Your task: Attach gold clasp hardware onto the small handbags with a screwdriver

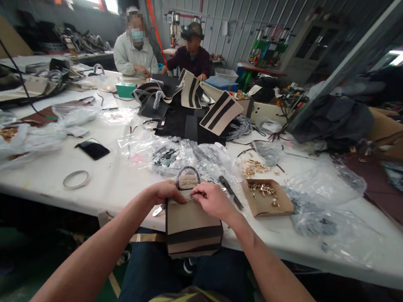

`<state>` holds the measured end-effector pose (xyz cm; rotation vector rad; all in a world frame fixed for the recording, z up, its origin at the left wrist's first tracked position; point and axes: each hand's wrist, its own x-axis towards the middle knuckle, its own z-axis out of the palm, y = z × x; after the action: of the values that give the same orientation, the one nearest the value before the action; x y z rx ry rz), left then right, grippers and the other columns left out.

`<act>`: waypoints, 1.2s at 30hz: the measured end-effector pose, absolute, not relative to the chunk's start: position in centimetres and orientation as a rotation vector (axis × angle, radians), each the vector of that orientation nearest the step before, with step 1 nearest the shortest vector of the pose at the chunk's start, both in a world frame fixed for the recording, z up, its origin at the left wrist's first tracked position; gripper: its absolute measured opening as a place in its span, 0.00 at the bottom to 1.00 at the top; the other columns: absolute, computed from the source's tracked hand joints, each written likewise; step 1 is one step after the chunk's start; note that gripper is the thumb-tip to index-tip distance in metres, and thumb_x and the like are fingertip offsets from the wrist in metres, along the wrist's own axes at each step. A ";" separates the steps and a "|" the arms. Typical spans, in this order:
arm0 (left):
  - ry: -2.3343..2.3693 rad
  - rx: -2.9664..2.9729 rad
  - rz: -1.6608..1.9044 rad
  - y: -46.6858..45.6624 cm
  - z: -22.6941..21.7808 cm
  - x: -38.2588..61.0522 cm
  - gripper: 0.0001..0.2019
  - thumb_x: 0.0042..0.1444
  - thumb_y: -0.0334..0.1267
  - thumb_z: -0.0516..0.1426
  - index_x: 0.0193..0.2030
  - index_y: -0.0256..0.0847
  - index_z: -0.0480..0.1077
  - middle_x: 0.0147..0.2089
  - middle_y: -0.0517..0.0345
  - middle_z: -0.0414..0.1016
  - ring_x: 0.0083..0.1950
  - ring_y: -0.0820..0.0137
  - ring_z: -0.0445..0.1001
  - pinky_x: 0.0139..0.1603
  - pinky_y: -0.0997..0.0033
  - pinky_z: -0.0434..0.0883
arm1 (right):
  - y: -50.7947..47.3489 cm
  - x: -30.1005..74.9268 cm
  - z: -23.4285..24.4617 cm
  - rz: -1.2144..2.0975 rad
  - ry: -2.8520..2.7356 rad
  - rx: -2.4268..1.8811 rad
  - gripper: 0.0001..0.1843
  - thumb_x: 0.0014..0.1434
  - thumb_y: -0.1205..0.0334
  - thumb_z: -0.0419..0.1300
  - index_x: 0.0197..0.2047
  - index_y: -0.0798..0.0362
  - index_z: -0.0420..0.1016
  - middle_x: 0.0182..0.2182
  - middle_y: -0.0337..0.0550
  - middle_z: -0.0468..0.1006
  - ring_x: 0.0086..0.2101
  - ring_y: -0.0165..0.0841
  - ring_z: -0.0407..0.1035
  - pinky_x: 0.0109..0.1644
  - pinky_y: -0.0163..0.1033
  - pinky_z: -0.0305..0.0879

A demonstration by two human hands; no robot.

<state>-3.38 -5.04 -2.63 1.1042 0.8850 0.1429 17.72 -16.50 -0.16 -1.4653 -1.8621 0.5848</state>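
Bag, beige with two dark bands: I am watching it hang over the near edge of the table, directly in front of the body. Its long axis is running top to bottom, with the top rim uppermost and farthest from me.

- Left hand: fingers are curling closed and pinching the left part of the bag's top rim.
- Right hand: thumb and fingers are pressing together on the right part of the same rim, grasping it. The two hands are sitting almost knuckle to knuckle, both equally near the bag.
- Handle: a dark loop is standing up just behind the rim, between the two hands.
- Black tool: it is lying on the table just beside the right hand.
- Metal piece: it is lying under the left wrist; I cannot tell what it is.
- Cardboard tray: it is sitting to the right of the right hand and holding brass fittings.
- Plastic wrappers: they are lying crumpled beyond the handle.
- Tape ring and phone: both are lying well to the left.
- Heap of bags: it is piling up at mid-table.
- Two other people: they are sitting at the far end, with their hands well apart from mine.
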 end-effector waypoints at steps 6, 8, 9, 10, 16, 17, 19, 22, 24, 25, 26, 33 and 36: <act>0.878 1.106 0.140 -5.0 -2.7 -3.5 0.26 0.29 0.31 0.76 0.42 0.37 0.84 0.41 0.46 0.89 0.40 0.50 0.87 0.36 0.62 0.82 | -16.6 17.7 -1.1 0.549 -1.829 -1.469 0.13 0.66 0.71 0.65 0.44 0.45 0.89 0.43 0.41 0.89 0.43 0.40 0.81 0.50 0.43 0.74; 0.883 1.104 0.139 -5.0 -2.6 -3.5 0.25 0.30 0.31 0.76 0.41 0.37 0.84 0.40 0.46 0.89 0.40 0.50 0.87 0.36 0.62 0.82 | -16.7 17.6 -1.1 0.557 -1.808 -1.467 0.13 0.66 0.71 0.65 0.45 0.45 0.89 0.43 0.40 0.89 0.43 0.39 0.81 0.48 0.43 0.74; 0.883 1.102 0.138 -5.1 -2.5 -3.5 0.24 0.30 0.31 0.76 0.41 0.37 0.84 0.40 0.46 0.89 0.39 0.50 0.87 0.36 0.62 0.83 | -16.7 17.5 -1.0 0.560 -1.800 -1.463 0.12 0.66 0.71 0.65 0.44 0.45 0.89 0.43 0.40 0.89 0.42 0.39 0.81 0.48 0.42 0.73; 0.882 1.099 0.137 -5.1 -2.4 -3.5 0.24 0.31 0.31 0.75 0.41 0.36 0.84 0.40 0.46 0.89 0.39 0.51 0.87 0.36 0.62 0.83 | -16.7 17.5 -1.0 0.561 -1.794 -1.458 0.12 0.66 0.71 0.65 0.44 0.45 0.89 0.42 0.40 0.88 0.43 0.39 0.81 0.49 0.42 0.73; 0.866 1.137 0.160 -5.3 -2.0 -3.5 0.22 0.31 0.30 0.74 0.39 0.37 0.84 0.38 0.49 0.88 0.38 0.54 0.85 0.35 0.64 0.82 | -16.8 17.0 -0.9 0.505 -1.807 -1.488 0.12 0.67 0.71 0.65 0.42 0.45 0.89 0.42 0.42 0.88 0.42 0.40 0.81 0.48 0.43 0.73; 0.859 1.144 0.166 -5.3 -1.9 -3.5 0.22 0.31 0.30 0.74 0.38 0.37 0.84 0.38 0.50 0.88 0.38 0.55 0.85 0.36 0.64 0.82 | -16.8 17.0 -1.0 0.490 -1.810 -1.500 0.12 0.67 0.71 0.65 0.42 0.45 0.89 0.42 0.42 0.88 0.42 0.40 0.81 0.48 0.43 0.73; 0.841 1.147 0.173 -5.3 -1.8 -3.6 0.22 0.31 0.30 0.74 0.38 0.37 0.84 0.38 0.51 0.88 0.38 0.56 0.84 0.37 0.64 0.83 | -16.9 16.8 -1.1 0.461 -1.817 -1.517 0.13 0.67 0.72 0.65 0.42 0.45 0.89 0.41 0.43 0.87 0.42 0.41 0.81 0.49 0.44 0.73; 0.815 1.132 0.175 -5.4 -1.7 -3.6 0.22 0.30 0.29 0.74 0.39 0.36 0.84 0.39 0.50 0.88 0.38 0.57 0.84 0.38 0.64 0.83 | -17.2 16.8 -1.2 0.418 -1.832 -1.530 0.13 0.68 0.71 0.65 0.42 0.45 0.90 0.41 0.44 0.85 0.43 0.40 0.80 0.50 0.43 0.74; 0.806 1.121 0.174 -5.4 -1.7 -3.5 0.22 0.31 0.29 0.74 0.39 0.36 0.84 0.40 0.49 0.88 0.38 0.57 0.85 0.38 0.64 0.83 | -17.5 16.8 -1.3 0.401 -1.870 -1.523 0.15 0.71 0.71 0.63 0.44 0.45 0.90 0.43 0.45 0.84 0.44 0.40 0.79 0.50 0.42 0.74; 0.807 1.117 0.171 -5.4 -1.7 -3.5 0.22 0.31 0.29 0.74 0.39 0.36 0.84 0.40 0.49 0.89 0.38 0.56 0.85 0.38 0.64 0.83 | -17.8 16.8 -1.3 0.396 -1.896 -1.514 0.16 0.72 0.71 0.61 0.45 0.46 0.90 0.44 0.46 0.83 0.44 0.39 0.79 0.50 0.41 0.74; 0.812 1.116 0.166 -5.4 -1.7 -3.5 0.23 0.30 0.29 0.74 0.39 0.36 0.84 0.40 0.49 0.89 0.38 0.56 0.85 0.38 0.64 0.83 | -18.0 16.8 -1.3 0.392 -1.924 -1.502 0.18 0.72 0.72 0.59 0.47 0.46 0.90 0.45 0.46 0.83 0.45 0.39 0.79 0.50 0.41 0.74; 0.825 1.096 0.156 -5.3 -2.2 -3.4 0.24 0.29 0.31 0.76 0.39 0.35 0.83 0.40 0.47 0.89 0.38 0.54 0.86 0.38 0.62 0.84 | -20.1 15.7 -2.0 0.287 -1.872 -1.480 0.22 0.75 0.72 0.56 0.63 0.48 0.84 0.53 0.50 0.83 0.52 0.41 0.79 0.60 0.43 0.75; 0.824 1.084 0.145 -5.2 -2.4 -3.5 0.23 0.29 0.31 0.75 0.38 0.35 0.83 0.39 0.46 0.89 0.38 0.54 0.86 0.37 0.63 0.84 | -20.6 15.2 -2.7 0.270 -1.834 -1.464 0.16 0.76 0.68 0.58 0.56 0.48 0.87 0.52 0.50 0.83 0.51 0.41 0.79 0.59 0.43 0.76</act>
<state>-3.54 -5.23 -2.40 1.0836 0.8242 0.1448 15.20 -20.55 -2.66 -1.4637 -1.8341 0.2701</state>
